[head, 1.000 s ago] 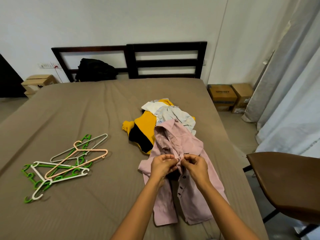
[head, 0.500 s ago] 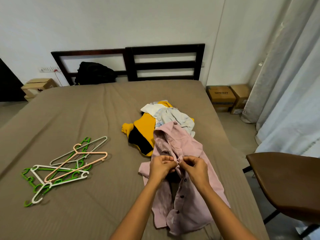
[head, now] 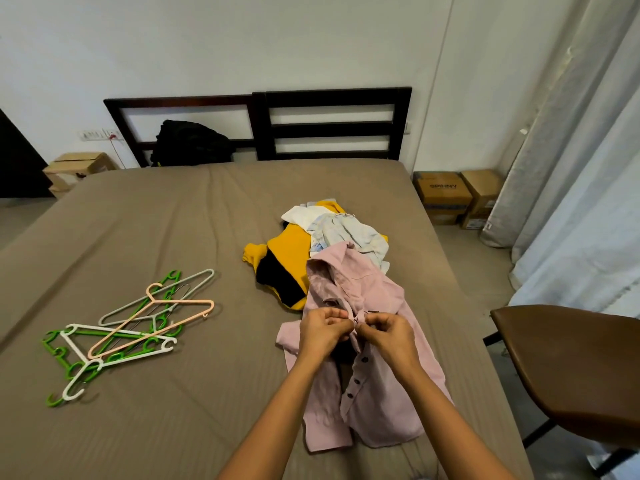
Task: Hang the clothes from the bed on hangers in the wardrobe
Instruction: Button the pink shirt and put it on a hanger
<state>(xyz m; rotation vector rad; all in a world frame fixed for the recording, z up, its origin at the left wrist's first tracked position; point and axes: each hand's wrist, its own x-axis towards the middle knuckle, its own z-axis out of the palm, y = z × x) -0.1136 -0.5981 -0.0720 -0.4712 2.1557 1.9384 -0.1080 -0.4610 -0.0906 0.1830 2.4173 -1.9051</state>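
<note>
Early stage. Pink shirt (head: 369,299) on bed (head: 194,230); left hand (head: 320,332), right hand (head: 391,336) fingers pinch its placket, apparently at button. Hangers (head: 131,332) lie untouched at left, clothes pile (head: 294,245) beyond shirt. Nothing hung; wardrobe unseen.

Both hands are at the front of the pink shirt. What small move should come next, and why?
Probably finish working the front edge of the pink shirt: the left hand and right hand both pinch it, and the buttons below look undone. The hangers lie untouched on the bed.
</note>
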